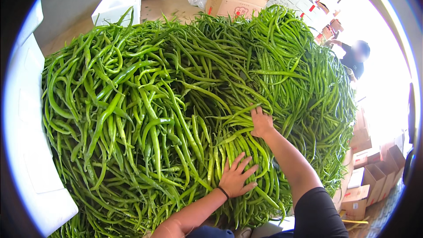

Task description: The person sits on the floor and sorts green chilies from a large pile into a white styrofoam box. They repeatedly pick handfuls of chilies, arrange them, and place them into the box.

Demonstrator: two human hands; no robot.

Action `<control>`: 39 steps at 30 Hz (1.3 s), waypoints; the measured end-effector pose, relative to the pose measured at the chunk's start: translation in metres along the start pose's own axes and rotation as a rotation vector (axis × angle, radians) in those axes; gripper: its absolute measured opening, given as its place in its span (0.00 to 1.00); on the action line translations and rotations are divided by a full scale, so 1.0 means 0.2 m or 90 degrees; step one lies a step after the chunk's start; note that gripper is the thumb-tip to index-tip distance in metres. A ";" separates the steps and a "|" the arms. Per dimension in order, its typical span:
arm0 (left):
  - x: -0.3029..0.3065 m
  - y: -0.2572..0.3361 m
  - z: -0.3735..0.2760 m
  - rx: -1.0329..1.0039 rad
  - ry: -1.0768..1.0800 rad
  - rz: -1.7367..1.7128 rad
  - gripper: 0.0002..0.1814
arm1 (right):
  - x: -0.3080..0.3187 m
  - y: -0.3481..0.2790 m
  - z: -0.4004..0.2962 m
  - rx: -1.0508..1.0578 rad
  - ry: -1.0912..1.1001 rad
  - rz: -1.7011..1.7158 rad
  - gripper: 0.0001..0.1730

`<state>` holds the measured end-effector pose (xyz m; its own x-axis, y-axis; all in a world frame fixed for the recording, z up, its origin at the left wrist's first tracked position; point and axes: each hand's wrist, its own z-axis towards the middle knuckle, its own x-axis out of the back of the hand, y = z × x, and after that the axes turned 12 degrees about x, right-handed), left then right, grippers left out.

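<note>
A broad heap of long green chili peppers (155,105) fills the space in front of me. My left hand (236,178), with a dark band at the wrist, rests palm down with spread fingers on a row of roughly aligned peppers (228,150) at the heap's near side. Farther out and to the right, my right hand (262,122) touches the heap, its fingertips by a pale green pepper (243,112). Whether those fingers grip any pepper is hard to see. Much of the right palm's underside is hidden.
White foam boxes (36,122) line the left side, and another white foam box (120,3) stands behind the heap. A cardboard carton (233,0) sits at the back. Several open cartons (376,178) are at the lower right. Another person (355,56) is beyond the heap's right edge.
</note>
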<state>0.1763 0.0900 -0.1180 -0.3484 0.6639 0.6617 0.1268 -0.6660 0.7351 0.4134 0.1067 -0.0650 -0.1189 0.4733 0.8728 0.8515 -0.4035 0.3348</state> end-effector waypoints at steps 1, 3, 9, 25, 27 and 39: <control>0.00 0.00 0.00 -0.002 -0.002 -0.006 0.33 | -0.01 0.02 0.03 -0.006 -0.021 0.008 0.49; -0.02 0.00 0.00 -0.004 -0.008 -0.014 0.33 | -0.03 0.05 0.10 -0.017 -0.062 0.028 0.47; 0.00 0.00 0.00 0.003 -0.010 -0.015 0.34 | 0.25 0.13 0.15 0.018 -0.177 0.057 0.48; 0.00 0.00 -0.01 0.034 -0.025 -0.024 0.33 | 1.04 0.56 -0.86 -0.018 -0.159 0.633 0.32; -0.02 0.00 -0.01 0.038 -0.015 -0.021 0.33 | 1.00 0.62 -1.08 -0.035 -0.056 0.800 0.33; 0.53 0.59 -0.29 0.095 -0.179 -0.256 0.18 | 0.67 0.61 -1.74 0.078 0.360 1.245 0.32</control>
<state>0.0997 0.0617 0.0305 -0.1367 0.9368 0.3219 0.1727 -0.2975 0.9390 0.3240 -0.1513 0.2170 0.7184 -0.6946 -0.0370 0.0334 0.0877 -0.9956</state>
